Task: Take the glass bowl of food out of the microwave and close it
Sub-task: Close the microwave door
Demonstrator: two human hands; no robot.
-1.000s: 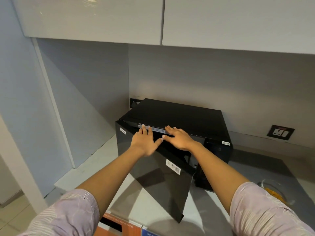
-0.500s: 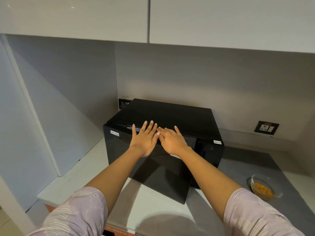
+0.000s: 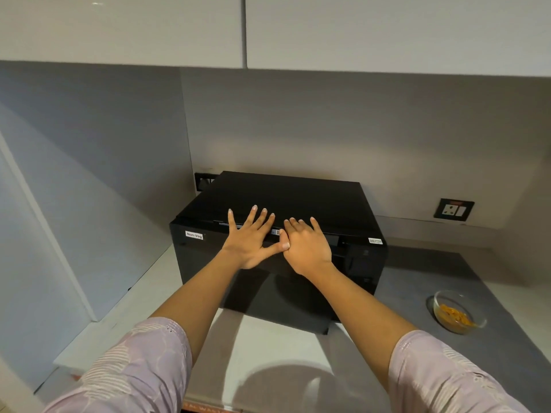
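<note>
Both hands, left (image 3: pixel 249 241) and right (image 3: pixel 307 248), lay flat with fingers spread against the black microwave (image 3: pixel 295 201) door's top edge, gripping nothing. The microwave faced the person, long axis left-right. The glass bowl (image 3: pixel 457 312) sat on the counter (image 3: pixel 268 353), well right.

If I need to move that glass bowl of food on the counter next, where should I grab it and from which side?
Grip the glass bowl by its rim, coming from above and from its near side with the right hand. It stands upright and open-topped on the grey counter, right of the microwave, with free space all round it. The curved walls look slippery, so pinching opposite rim edges is probably surest.
</note>
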